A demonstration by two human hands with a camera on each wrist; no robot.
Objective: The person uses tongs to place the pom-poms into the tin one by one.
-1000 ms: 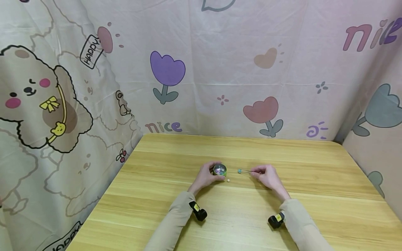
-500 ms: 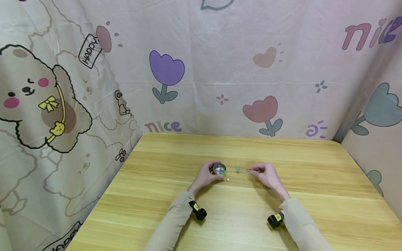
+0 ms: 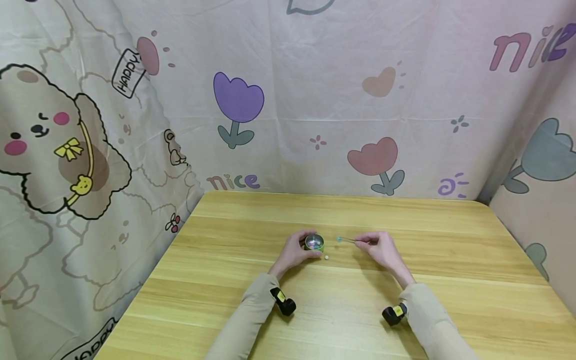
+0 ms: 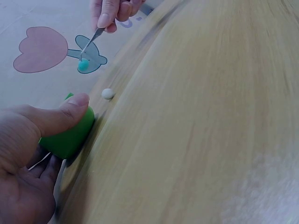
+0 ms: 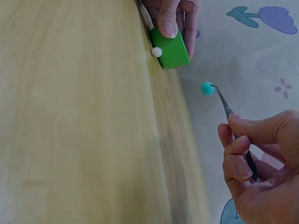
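My left hand (image 3: 296,251) grips a small green tin (image 4: 72,136) standing on the table, thumb on the near side and fingers round the far side. Several small pale and coloured balls lie inside the tin, seen from above in the head view. In my right hand (image 3: 380,248) is a pair of bent-tip metal tweezers (image 5: 225,103), pinched between thumb and fingers. The tweezer tips hold a turquoise ball (image 5: 207,88) in the air, to the right of the tin and apart from it. A white ball (image 4: 108,94) rests on the table close beside the tin.
The wooden table (image 3: 333,310) reaches back to a patterned cloth (image 3: 310,100) hung behind it, with more cloth at both sides. A small black camera (image 3: 284,303) is strapped to the left wrist and another camera (image 3: 394,314) to the right.
The tweezers and the turquoise ball have risen and shifted slightly left, toward the tin. My left hand has kept its hold on the tin without visible movement.
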